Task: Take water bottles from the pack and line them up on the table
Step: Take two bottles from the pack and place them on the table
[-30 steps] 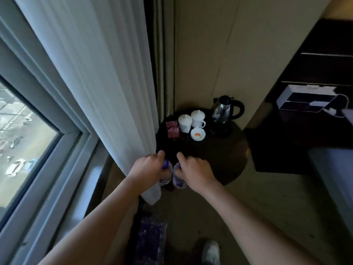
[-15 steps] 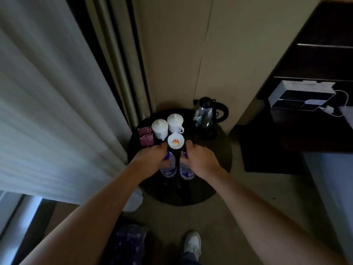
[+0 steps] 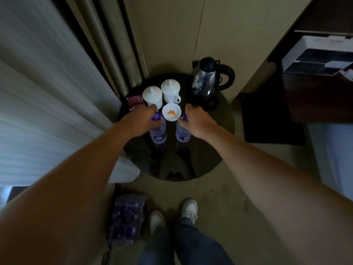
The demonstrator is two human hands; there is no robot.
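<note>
Two full, likely heavy bottles, thin-walled and best taken near the stiff neck, are stood upright on the dark surface (image 3: 202,161), the left bottle (image 3: 158,133) grasped at its cap by the left hand (image 3: 142,119), the right bottle (image 3: 182,133) by the right hand (image 3: 198,121).

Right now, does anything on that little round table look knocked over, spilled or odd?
Nothing stands out. Both bottles, left bottle and right bottle, stand upright under the hands; the cups, dish and kettle sit upright, no spill.
</note>
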